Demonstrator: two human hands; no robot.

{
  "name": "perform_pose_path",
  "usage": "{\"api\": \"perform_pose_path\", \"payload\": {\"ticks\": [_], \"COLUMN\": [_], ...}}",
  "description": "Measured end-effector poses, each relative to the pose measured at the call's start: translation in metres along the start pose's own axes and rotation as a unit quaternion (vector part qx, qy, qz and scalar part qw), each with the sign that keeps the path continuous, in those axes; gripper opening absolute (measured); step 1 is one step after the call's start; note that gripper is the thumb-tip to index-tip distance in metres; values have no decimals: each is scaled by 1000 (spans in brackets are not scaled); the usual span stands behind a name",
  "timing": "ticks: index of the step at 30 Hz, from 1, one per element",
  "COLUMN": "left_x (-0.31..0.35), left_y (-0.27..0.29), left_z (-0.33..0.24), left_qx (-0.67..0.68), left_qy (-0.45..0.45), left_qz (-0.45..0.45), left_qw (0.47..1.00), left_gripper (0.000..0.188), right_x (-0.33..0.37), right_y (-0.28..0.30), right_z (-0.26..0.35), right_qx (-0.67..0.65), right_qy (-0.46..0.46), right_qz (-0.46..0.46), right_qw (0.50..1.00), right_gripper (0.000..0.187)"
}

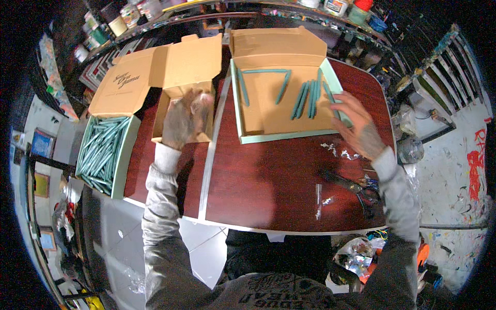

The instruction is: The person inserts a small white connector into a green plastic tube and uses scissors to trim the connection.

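My left hand (pixel 187 118) is inside or just over the small open cardboard box (pixel 159 118). It is smeared by motion, and its fingers and anything in them cannot be made out. At the right wall of the wide cardboard box (pixel 279 138), my right hand (pixel 359 126) has its fingers apart. Its fingertips are close to a thin teal stick (pixel 327 92) leaning along that wall; whether they touch is unclear. Inside the wide box, several teal sticks (pixel 308 101) lie side by side, and a few others (pixel 264 71) form an open-sided frame at the left.
A long box (pixel 118 178) full of teal sticks stands at the table's left edge. Black scissors (pixel 356 188) and small clear plastic scraps (pixel 318 201) lie on the red-brown table (pixel 258 191) at the right. Paint jars (pixel 129 15) line the shelf behind.
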State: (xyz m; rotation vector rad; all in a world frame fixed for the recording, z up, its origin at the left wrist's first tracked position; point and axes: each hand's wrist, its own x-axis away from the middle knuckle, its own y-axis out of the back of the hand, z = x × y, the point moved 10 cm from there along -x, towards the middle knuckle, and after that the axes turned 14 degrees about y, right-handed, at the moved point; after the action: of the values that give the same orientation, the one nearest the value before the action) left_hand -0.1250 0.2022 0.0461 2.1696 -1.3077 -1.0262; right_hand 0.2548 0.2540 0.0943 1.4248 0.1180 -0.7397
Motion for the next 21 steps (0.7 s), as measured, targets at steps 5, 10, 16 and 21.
{"api": "perform_pose_path", "payload": {"ticks": [5,10,16,21], "left_x": [32,36,36,51], "left_y": [-37,-26,-35,-79], "left_z": [1,-28,-111,-141], "left_qx": [-238,-287,-125,-127], "left_qy": [-46,-31,-52,-140], "left_qz": [143,103,65,87], "left_qw": [960,952,989,978], "left_gripper": [67,77,56,51], "right_x": [6,-25,-71,-78], "right_y": [-60,-77,-132,-142], "right_z": [-19,-38,-41,-27], "right_qx": [-33,-37,69,123], "right_qy": [0,36,153,232], "right_qz": [122,74,102,129], "right_qw": [992,996,981,956], "right_gripper": [20,30,37,33]}}
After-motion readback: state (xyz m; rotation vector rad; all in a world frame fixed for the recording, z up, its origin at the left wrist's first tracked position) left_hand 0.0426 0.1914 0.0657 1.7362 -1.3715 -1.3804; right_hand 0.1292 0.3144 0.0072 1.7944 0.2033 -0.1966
